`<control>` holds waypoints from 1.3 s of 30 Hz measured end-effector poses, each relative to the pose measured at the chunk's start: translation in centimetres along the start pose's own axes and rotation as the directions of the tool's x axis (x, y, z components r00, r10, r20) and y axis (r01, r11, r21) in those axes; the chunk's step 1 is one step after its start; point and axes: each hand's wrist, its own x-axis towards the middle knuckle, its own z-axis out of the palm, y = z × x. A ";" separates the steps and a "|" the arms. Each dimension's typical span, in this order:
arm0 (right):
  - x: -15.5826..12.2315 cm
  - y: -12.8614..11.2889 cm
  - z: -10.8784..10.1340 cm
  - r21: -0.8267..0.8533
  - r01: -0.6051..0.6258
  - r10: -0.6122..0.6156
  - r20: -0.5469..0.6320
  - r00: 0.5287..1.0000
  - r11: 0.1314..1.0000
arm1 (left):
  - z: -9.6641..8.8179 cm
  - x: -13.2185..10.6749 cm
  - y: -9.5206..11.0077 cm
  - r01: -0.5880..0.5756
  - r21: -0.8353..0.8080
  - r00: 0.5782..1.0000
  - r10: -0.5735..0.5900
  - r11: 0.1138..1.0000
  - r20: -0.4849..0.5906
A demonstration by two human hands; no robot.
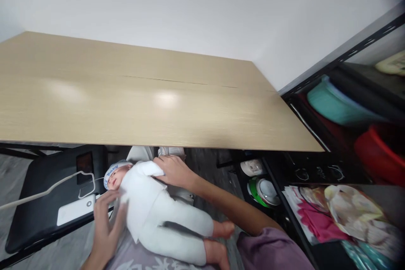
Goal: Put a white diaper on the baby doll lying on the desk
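Baby doll (148,206) lies face-up on the person's lap, below the near edge of the desk (190,114), head to the L, bare feet to the R. It's in a white top (139,192), white trousers (190,217) & a cap (114,171) w/ blue lettering.

L hand (106,219): fingers bent, thumb apart, right by the doll's near sleeve; blurry, so can't tell if it's pinching the cuff. R hand (173,171): laid at the far sleeve, fingers bent over approx. the upper arm; can't tell whether it grips or just rests.

Step in hand, prob.: steadying the doll & seeing to its sleeves/arms, clothes on. Next move calls for one hand bracing the torso so it doesn't roll off the lap, the other working gently at a cuff, w/ care re: the head, close to the cable (57,184) & white device (74,210) on the black seat (38,202).
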 end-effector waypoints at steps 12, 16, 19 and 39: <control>-6.2 -2.2 -6.4 0.006 0.078 -0.073 -0.282 0.957 0.997 | -4.1 -2.2 -2.0 0.179 0.031 0.949 -0.181 0.983 0.259; -10.4 -1.2 -9.8 0.078 -0.038 0.065 -0.367 0.928 0.996 | -5.0 0.6 0.8 0.018 0.053 0.946 -0.034 0.998 0.323; -11.6 1.0 -11.0 0.139 -0.182 0.224 -0.413 0.883 0.973 | -4.8 5.5 4.6 -0.065 0.050 0.921 0.040 0.997 0.387; -3.4 17.1 -6.9 0.161 -0.417 0.433 -0.545 0.718 0.895 | 0.3 31.5 9.2 -0.375 0.461 0.910 0.225 0.804 0.349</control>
